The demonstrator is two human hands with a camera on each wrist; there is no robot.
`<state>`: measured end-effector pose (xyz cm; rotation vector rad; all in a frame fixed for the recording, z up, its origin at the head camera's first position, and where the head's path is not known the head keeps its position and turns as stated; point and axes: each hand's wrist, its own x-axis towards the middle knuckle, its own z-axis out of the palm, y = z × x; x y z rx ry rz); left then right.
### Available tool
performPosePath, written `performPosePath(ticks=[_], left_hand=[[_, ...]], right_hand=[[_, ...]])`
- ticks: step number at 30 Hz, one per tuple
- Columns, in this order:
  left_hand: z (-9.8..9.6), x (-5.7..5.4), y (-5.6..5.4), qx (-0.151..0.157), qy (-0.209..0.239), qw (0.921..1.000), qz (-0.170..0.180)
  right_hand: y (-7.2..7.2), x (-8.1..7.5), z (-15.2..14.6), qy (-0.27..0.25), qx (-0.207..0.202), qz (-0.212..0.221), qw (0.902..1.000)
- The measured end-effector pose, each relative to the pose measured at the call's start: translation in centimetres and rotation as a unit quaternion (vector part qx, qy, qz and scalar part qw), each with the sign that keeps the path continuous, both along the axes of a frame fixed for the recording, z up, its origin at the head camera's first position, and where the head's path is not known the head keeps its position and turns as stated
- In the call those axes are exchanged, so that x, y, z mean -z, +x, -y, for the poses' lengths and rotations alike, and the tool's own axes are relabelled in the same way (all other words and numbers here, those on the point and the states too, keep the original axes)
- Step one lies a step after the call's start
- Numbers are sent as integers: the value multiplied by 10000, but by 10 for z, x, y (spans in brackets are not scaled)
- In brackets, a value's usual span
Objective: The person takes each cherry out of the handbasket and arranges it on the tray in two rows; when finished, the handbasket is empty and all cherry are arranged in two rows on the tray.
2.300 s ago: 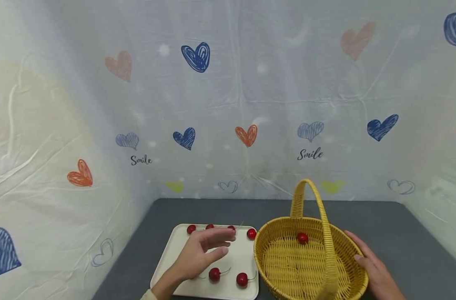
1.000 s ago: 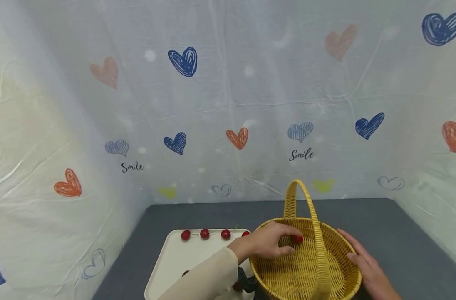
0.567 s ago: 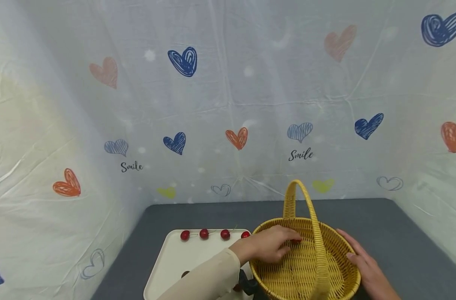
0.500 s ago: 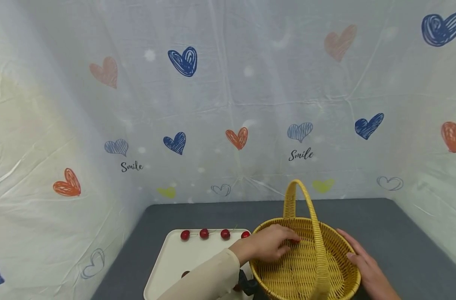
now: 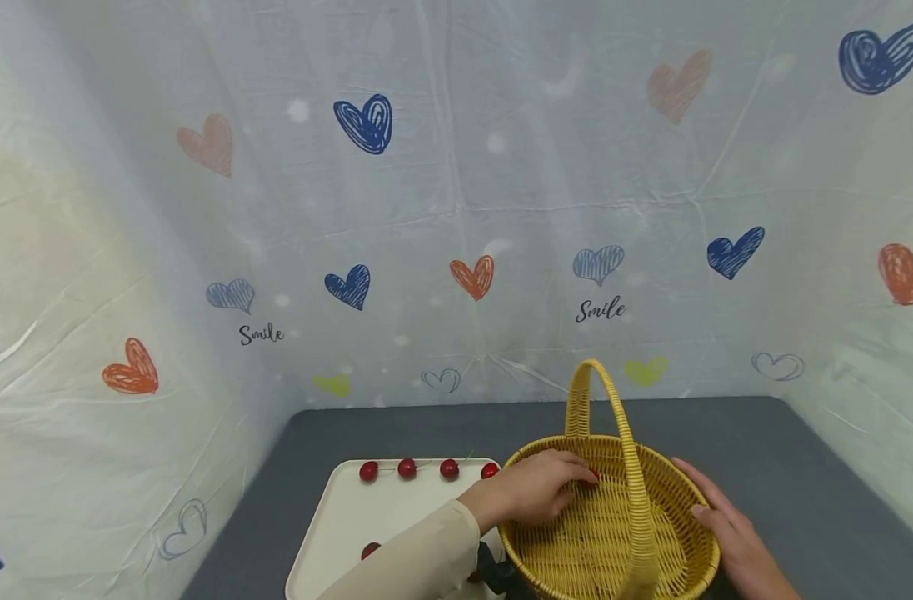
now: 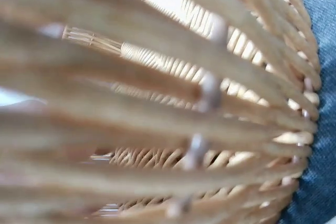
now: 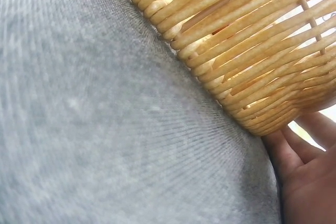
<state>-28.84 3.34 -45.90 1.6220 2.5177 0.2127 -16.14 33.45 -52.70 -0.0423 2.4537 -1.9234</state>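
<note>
In the head view, my left hand (image 5: 535, 487) reaches over the left rim into the yellow wicker basket (image 5: 599, 546). Its curled fingers pinch a red cherry (image 5: 594, 474) near the basket's far wall; they cover most of the fruit. My right hand (image 5: 737, 529) holds the right side of the same basket, thumb over the rim and fingers outside. Wicker strands (image 6: 157, 124) fill the left wrist view, with that hand largely hidden behind them. Fingers of the right hand (image 7: 310, 166) lie along the woven side in the right wrist view.
A cream tray (image 5: 336, 517) stands left of the basket. Several cherries, including one cherry (image 5: 369, 471) at its back left, lie on it, partly hidden by my left sleeve (image 5: 419, 554). The basket's tall handle (image 5: 629, 467) arches beside my left hand. A dark grey tabletop (image 5: 794, 467) lies beneath.
My left hand has moved right from above the tray into the basket, and its fingers have closed on the cherry lying there. The right hand stays at the basket's side.
</note>
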Motion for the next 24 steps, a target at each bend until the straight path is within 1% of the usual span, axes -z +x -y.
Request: performPosePath(ticks=[3, 6, 11, 14, 17, 21, 24], left_hand=[[1, 1, -1, -4, 203, 9998, -2], [1, 2, -3, 68, 150, 9998, -106], [1, 1, -2, 317, -60, 9995, -72], [2, 1, -1, 531, -195, 9984, 8], [2, 0, 0, 756, -242, 9967, 143], [-2, -1, 3, 1052, -151, 9938, 340], [-6, -3, 7, 1156, -49, 9920, 513]], right_hand=[[0, 0, 1, 41, 15, -27, 10000], [0, -2, 2, 62, 39, -42, 10000], [0, -4, 4, 67, 68, -32, 9999], [0, -5, 5, 80, 74, 49, 9999], [0, -5, 6, -45, 50, 137, 9999], [1, -3, 5, -224, -25, 2, 9997], [2, 0, 4, -219, -27, -88, 9997]])
